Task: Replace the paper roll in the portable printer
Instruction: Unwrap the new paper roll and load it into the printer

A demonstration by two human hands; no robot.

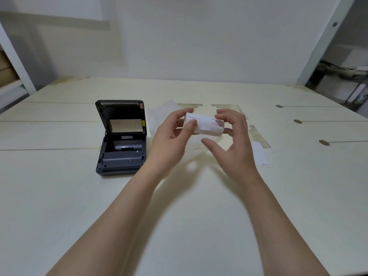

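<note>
The table (59, 196) is a broad, pale cream surface crossed by thin seam lines, with several small oval marks along its right side and a few rectangular patches of darker tone toward the back centre. A plain white wall rises behind it.

The portable printer (121, 138) stands on the table left of centre. It is a dark grey unit with its lid (120, 116) swung up and tilted back, exposing a tan label on the lid's inner face. The paper compartment (127, 145) is open, and a dark cylindrical part lies across it; whether this is a spindle or a roller cannot be determined.

Both forearms extend from the near edge toward the middle of the table. The left hand (171, 140) and right hand (235, 136) meet above the table surface, just right of the printer and clear of it.

The paper roll (204, 125) is held in the air between the two hands, lying roughly horizontal. It is white, with red print near its right end and a small white tab across its middle. The left hand is partly closed, with thumb and fingers pinching the left end of the roll. The right hand is more open: its upper fingers touch the right end of the roll, while the thumb extends free below it.

A crumpled translucent wrapper (159, 114) lies on the table behind the left hand. A small white slip (259, 154) lies flat on the table to the right of the right hand.
</note>
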